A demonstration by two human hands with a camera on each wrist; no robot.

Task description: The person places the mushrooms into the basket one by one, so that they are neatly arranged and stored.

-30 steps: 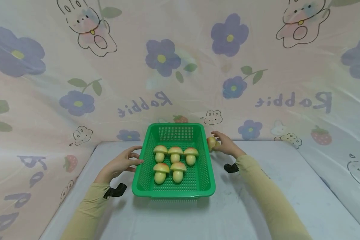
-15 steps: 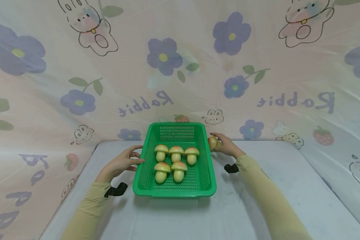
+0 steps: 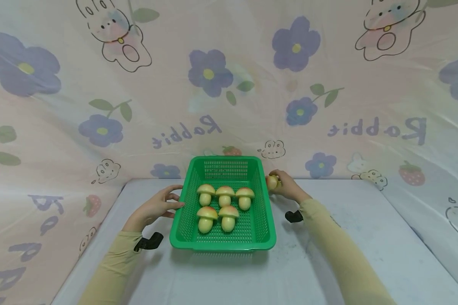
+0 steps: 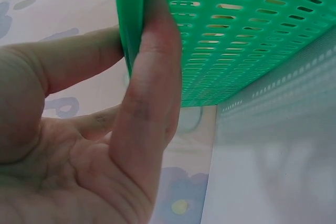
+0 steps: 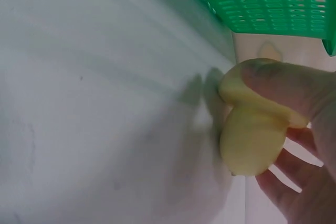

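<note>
A green plastic basket point(image 3: 223, 245) holds several toy mushrooms point(image 3: 225, 196) with yellow stems and reddish caps, laid in two rows. At its left side my left hand point(image 3: 158, 207) grips the rim; in the left wrist view, one finger tucks under the rim against the slotted wall while another digit touches the rim's outer face. Beyond the basket's right wall, my right hand point(image 3: 286, 185) pinches another toy mushroom point(image 5: 254, 137). The right wrist view shows the thumb across its cap and the other fingers behind, with the stem close to the tabletop.
A white table point(image 3: 221, 284) lies beneath everything. Behind it hangs a pale curtain point(image 3: 248, 114) printed with flowers and rabbits, meeting the table's back edge. Black wrist mounts point(image 3: 149, 242) stick out from both sleeves.
My right fingers have closed in around the toy mushroom beside the basket. My left hand keeps its place at the rim, and the view has shifted slightly.
</note>
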